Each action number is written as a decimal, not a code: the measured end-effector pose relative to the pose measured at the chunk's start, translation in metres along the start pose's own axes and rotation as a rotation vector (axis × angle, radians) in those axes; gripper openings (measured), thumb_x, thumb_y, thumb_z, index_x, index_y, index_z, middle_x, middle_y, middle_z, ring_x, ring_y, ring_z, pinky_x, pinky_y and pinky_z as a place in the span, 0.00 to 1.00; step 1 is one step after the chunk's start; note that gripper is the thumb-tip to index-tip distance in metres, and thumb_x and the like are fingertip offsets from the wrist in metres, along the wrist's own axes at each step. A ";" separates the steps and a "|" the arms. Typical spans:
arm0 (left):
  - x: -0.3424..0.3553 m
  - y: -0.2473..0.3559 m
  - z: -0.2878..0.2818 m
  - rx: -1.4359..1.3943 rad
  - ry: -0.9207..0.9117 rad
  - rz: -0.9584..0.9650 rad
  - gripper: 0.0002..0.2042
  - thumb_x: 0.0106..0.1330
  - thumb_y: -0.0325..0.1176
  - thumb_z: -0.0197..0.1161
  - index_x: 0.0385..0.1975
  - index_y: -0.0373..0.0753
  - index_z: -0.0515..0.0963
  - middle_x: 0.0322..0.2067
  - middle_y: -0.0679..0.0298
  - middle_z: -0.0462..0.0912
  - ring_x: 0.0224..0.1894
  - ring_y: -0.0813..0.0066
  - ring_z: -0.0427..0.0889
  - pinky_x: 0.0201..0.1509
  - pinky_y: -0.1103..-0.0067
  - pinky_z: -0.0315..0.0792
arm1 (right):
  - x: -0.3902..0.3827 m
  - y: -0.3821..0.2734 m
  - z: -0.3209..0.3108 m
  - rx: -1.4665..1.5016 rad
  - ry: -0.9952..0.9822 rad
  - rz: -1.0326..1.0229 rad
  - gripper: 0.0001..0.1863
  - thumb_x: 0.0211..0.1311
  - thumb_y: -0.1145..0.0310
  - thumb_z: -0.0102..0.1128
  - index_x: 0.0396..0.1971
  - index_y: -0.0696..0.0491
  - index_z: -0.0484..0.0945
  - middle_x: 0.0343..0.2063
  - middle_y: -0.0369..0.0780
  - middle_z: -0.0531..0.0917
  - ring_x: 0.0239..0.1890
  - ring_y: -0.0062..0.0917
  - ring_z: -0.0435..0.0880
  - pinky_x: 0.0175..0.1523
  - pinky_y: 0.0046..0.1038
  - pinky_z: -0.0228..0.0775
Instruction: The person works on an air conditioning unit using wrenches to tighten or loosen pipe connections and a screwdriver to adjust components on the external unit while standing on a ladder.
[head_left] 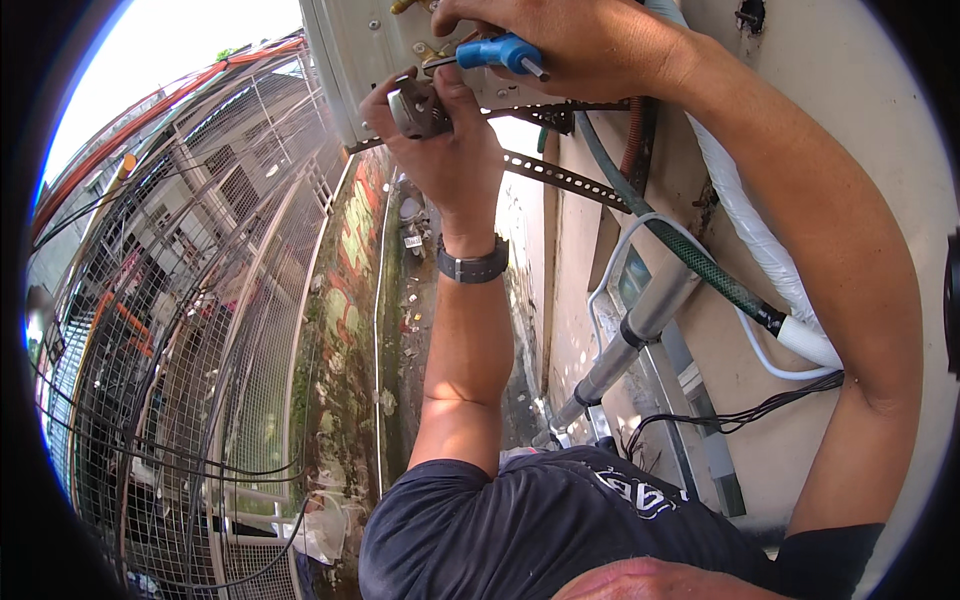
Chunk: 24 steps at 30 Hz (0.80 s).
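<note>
Both my hands are raised to a pale metal cabinet (352,65) with brass fittings (425,50) on its side. My left hand (445,165), with a dark watch (472,262) on the wrist, is closed around a grey metal piece with a rounded end (420,108); its kind is unclear. A hex key with a blue handle (497,50) lies against my right hand (575,45), whose fingers curl over it from above. Bare metal sticks out of the handle's right end, and its shaft on the left reaches toward the fittings, beside my left thumb. The shaft's tip is partly hidden.
Below the cabinet runs a perforated metal bracket (565,180). A green hose (690,250), a white-wrapped pipe (745,210) and dark cables (740,412) follow the wall at right, near a metal ladder (640,320). A narrow passage lies far below; wire mesh (150,400) and cables stand left.
</note>
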<state>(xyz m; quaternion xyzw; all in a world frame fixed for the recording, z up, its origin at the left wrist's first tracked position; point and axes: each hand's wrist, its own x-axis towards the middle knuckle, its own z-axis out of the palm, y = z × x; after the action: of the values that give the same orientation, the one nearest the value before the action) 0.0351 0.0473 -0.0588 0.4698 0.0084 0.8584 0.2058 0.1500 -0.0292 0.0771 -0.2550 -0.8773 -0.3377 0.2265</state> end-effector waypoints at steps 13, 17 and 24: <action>0.010 -0.006 -0.001 0.089 -0.037 0.102 0.16 0.73 0.27 0.62 0.57 0.30 0.76 0.31 0.64 0.84 0.28 0.85 0.80 0.30 0.86 0.72 | 0.000 -0.003 0.006 -0.003 -0.076 0.036 0.22 0.56 0.73 0.66 0.50 0.63 0.74 0.45 0.55 0.83 0.52 0.48 0.83 0.59 0.41 0.76; 0.014 -0.002 -0.008 0.375 -0.075 0.149 0.11 0.72 0.27 0.63 0.50 0.29 0.78 0.33 0.57 0.86 0.33 0.76 0.84 0.38 0.79 0.79 | -0.002 0.002 0.008 -0.030 -0.045 0.032 0.24 0.57 0.70 0.67 0.52 0.62 0.73 0.45 0.54 0.83 0.52 0.49 0.83 0.58 0.41 0.77; 0.012 -0.001 0.001 0.148 0.021 -0.087 0.13 0.75 0.34 0.63 0.46 0.28 0.78 0.29 0.62 0.83 0.29 0.81 0.79 0.30 0.81 0.72 | -0.006 -0.001 0.002 -0.064 -0.074 0.144 0.21 0.61 0.68 0.64 0.51 0.61 0.74 0.40 0.52 0.83 0.45 0.47 0.85 0.51 0.43 0.78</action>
<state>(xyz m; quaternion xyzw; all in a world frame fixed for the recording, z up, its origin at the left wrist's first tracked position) 0.0307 0.0522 -0.0485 0.4740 0.0943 0.8505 0.2078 0.1537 -0.0308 0.0716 -0.3368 -0.8533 -0.3386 0.2095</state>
